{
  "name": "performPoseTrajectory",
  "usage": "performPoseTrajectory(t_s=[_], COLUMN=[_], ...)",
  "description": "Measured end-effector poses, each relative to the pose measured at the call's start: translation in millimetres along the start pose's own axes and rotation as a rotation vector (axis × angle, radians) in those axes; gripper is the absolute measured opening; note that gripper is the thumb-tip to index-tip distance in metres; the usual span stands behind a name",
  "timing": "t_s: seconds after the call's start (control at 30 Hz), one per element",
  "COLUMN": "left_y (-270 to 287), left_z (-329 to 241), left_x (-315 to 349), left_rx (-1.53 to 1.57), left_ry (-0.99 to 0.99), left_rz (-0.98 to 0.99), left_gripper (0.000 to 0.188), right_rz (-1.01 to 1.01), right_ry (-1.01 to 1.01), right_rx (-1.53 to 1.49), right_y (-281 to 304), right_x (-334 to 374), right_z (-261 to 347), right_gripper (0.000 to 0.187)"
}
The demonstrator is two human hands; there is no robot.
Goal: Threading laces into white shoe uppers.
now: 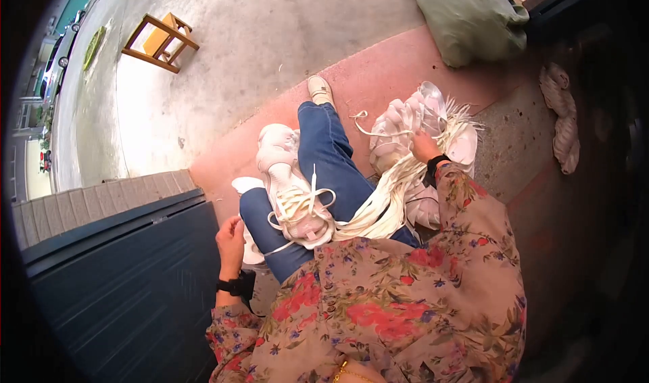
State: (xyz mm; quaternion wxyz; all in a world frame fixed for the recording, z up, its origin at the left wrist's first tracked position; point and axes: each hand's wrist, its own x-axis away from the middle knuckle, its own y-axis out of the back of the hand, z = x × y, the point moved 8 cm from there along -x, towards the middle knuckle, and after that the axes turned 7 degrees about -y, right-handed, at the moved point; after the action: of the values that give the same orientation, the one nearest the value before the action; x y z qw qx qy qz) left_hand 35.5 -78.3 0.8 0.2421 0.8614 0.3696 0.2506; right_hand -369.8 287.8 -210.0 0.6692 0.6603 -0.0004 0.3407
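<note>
Sneaker (299,217), pale pink, is laid on the jeans (331,139). Right of it, a white lace (387,135) is pinched by the right fingers (418,139); left of it, left fingers (230,230) are curled, any hold indiscernible.

Pale shoe (293,222), lace bundle (378,210) on jeans (330,139)

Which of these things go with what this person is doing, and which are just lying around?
Seem part of the work:
laced pale-pink shoe upper on the lap
bundle of cream laces
pile of pale-pink shoe uppers by the right hand

Seem just lying around:
wooden chair
olive-green sack
twisted pale bundle, possibly related
</note>
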Motion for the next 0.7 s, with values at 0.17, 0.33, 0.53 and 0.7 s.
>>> performPoseTrajectory(t_s=[0.17, 0.33, 0.53, 0.7], left_y=[4, 14, 31, 33], left_z=[57, 100, 120, 155], left_x=[6, 28, 52, 79], left_rx=[0.016, -0.074, -0.165, -0.083], left_ry=[0.225, 0.381, 0.414, 0.494], left_rz=[0.007, 0.070, 0.089, 0.096], left_gripper=[0.016, 0.020, 0.020, 0.019], right_rz=[0.009, 0.108, 0.171, 0.145], right_ry=[-0.151, -0.144, -0.184, -0.155], right_rx=[0.118, 0.204, 0.230, 0.263], right_y=[-19, -49, -67, -69], right_x=[-19, -32, -35, -34], right_z=[-7, 4, -1, -2], right_gripper=[0.018, 0.024, 0.029, 0.029])
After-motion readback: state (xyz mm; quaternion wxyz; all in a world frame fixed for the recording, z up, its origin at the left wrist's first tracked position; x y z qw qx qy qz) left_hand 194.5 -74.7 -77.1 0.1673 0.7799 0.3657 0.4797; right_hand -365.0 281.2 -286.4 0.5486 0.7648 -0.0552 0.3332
